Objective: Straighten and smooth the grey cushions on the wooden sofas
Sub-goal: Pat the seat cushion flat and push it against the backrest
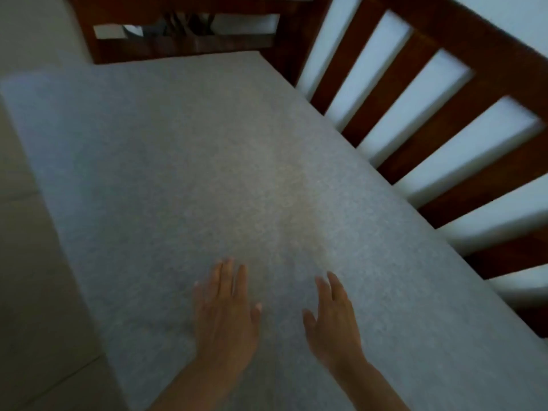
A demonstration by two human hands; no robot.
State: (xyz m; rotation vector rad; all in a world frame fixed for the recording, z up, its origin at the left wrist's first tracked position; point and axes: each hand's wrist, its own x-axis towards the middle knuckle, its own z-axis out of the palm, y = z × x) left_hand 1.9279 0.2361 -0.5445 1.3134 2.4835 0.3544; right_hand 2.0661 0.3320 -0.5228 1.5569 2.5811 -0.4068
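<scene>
A large grey seat cushion [184,161] fills most of the view and lies flat on a dark wooden sofa. The sofa's slatted back [444,120] runs along the cushion's right side. My left hand [225,315] lies palm down on the near part of the cushion with its fingers straight and together. My right hand [333,320] is just to the right of it, palm down with straight fingers on or just above the fabric. The picture is blurred, so fine creases in the fabric cannot be made out.
A wooden armrest frame [184,40] closes the far end of the sofa. A pale tiled floor [32,292] lies along the cushion's left edge. A white wall shows between the back slats.
</scene>
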